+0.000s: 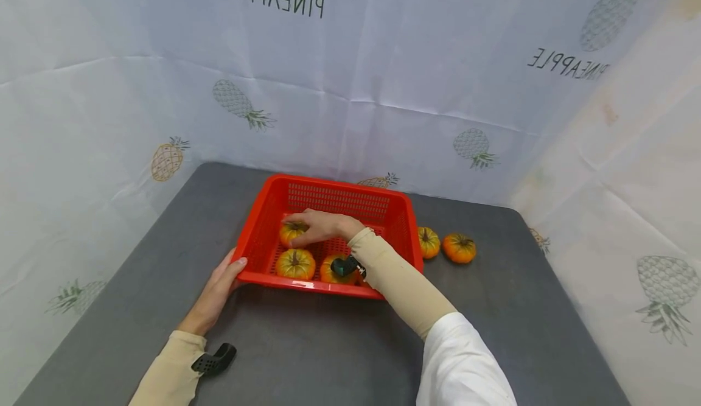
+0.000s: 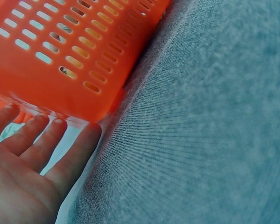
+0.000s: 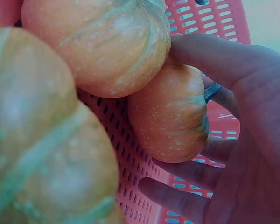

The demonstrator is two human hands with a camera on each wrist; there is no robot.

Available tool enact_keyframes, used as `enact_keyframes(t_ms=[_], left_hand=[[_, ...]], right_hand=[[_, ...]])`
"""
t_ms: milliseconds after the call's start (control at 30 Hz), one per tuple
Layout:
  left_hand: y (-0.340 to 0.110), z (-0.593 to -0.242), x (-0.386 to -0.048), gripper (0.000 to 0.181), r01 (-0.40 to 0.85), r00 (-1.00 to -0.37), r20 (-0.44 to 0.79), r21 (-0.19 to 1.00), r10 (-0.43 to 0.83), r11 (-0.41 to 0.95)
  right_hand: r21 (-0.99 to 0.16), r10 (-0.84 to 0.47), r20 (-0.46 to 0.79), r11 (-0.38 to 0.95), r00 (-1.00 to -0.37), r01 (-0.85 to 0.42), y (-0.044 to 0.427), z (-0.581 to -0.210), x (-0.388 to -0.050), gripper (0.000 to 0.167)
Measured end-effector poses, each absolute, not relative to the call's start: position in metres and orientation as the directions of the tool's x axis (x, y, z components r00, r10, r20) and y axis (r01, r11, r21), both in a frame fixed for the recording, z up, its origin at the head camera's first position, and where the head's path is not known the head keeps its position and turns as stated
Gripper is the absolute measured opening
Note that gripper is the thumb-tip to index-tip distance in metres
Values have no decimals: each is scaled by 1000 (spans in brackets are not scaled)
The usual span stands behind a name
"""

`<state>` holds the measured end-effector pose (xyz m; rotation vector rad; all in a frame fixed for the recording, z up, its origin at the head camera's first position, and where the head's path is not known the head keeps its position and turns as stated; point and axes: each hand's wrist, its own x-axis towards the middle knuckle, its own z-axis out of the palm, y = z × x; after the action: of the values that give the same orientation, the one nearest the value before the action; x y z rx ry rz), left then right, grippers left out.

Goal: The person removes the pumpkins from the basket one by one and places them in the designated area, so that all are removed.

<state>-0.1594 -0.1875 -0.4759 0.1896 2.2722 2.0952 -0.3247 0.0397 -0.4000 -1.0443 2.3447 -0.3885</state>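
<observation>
A red plastic basket [image 1: 328,287] with slotted walls stands on the grey table. Inside it the right hand [image 1: 320,224] reaches round a small orange pumpkin [image 1: 292,232] near the left wall, thumb on one side, fingers on the other; in the right wrist view this pumpkin [image 3: 170,116] has a dark stem toward the palm. Two more pumpkins, one near the front left [image 1: 296,264] and one partly behind the right wrist [image 1: 334,272], lie along the near wall. At the basket's front left corner the left hand [image 1: 221,278] holds the rim, its fingertips [image 2: 59,126] against the outside.
Right of the basket, two pumpkins lie on the table: a yellowish one [image 1: 429,243] close to the wall and an orange one [image 1: 459,248] beside it. A white curtain [image 1: 350,132] with printed pineapples hangs behind and around the grey table [image 1: 328,351].
</observation>
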Motion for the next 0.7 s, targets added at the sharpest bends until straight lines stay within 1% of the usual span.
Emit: enact_keyframes(t_ms=[100,300,700], left_hand=[[-188,-476,-159,57,62,-992,52,995,116,82],[-188,-475,-161,55,76,-991,65,993,121,91],[-187,-474,-159,53,73,-992,62,992,108,100]], right_hand=[[-460,-752,-360,658,-552,-596,40,-400,-325,67],[-466,-744,-353,666,-568,-582,40,-398,-324,66],[-474,-734,-359,675,-576,-565,41,-398,-323,68]])
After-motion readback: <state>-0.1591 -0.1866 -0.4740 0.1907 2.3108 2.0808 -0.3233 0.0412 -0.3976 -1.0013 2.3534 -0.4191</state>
